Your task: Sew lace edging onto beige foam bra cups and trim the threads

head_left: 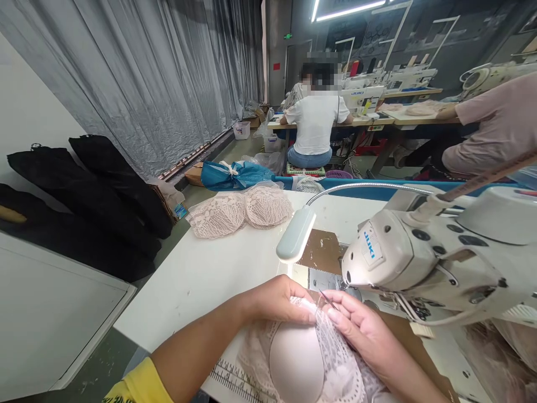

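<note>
A pale lace bra [297, 358] with a smooth moulded cup lies under my hands at the table's front edge. My left hand [277, 302] is closed on the top of the lace, thumb pressed over the edge. Between the thumb and fingers of my right hand [354, 322] is a thin dark pointed tool [328, 299]; whether it is tweezers or snips I cannot tell. Its tip stands close to a loose thread at the lace edge. Just right of my hands is the head of a white JUKI sewing machine [377, 252].
A small lamp [297, 235] on a bendable neck hangs over the white table [201, 280]. More lace bra cups [241, 210] lie at the table's far edge. A printed ruler [235, 380] runs along the front. Beyond, a person in a white shirt [316, 123] sits at another machine.
</note>
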Demonstrator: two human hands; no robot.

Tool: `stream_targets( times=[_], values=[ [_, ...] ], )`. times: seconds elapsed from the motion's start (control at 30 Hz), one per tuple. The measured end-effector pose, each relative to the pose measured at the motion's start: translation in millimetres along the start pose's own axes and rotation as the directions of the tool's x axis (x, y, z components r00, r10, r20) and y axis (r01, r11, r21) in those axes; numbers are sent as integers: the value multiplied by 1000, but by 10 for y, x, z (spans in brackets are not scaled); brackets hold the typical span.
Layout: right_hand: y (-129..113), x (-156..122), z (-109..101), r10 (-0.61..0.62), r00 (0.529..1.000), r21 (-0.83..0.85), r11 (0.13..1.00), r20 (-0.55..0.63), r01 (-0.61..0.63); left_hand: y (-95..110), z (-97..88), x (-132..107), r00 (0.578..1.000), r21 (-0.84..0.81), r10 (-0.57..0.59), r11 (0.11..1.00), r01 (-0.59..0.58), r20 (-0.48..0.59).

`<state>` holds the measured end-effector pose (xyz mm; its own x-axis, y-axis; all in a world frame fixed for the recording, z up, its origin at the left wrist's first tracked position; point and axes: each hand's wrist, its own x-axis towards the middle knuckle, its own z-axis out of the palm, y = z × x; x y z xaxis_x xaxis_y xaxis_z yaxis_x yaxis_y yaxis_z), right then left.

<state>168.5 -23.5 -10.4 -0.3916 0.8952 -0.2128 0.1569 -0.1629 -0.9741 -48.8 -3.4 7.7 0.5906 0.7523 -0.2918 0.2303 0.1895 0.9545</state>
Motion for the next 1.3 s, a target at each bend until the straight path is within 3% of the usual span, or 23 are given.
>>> stream_targets(
  times=[0.2, 0.37, 0.43, 0.97, 1.2, 1.3],
  values=[
    [16, -48, -94, 65, 998, 12, 998, -28, -64, 17, 28, -4, 999, -73, -24, 997, 21, -36],
    [11, -15, -125, 47, 983, -76, 997, 175, -34, 8, 48, -4, 999, -84, -45, 996, 42, -30],
    [3, -1, -103, 21, 979, -85, 996, 204, -4, 19, 58, -6, 998, -73, -54, 996, 52, -18],
    [-31, 19, -28, -27, 988, -150, 987, 149, 50, 29, 85, 14, 998, -22, -55, 998, 55, 15],
    [-60, -4, -133, 127, 992, -10, 992, 26, -127, -45, -64, 24, 999, -56, -48, 997, 46, -19],
    [-25, -67, -259, 131, 991, -159, 978, -34, -134, -62, -143, 4, 997, -66, -54, 997, 50, -52]
  ],
)
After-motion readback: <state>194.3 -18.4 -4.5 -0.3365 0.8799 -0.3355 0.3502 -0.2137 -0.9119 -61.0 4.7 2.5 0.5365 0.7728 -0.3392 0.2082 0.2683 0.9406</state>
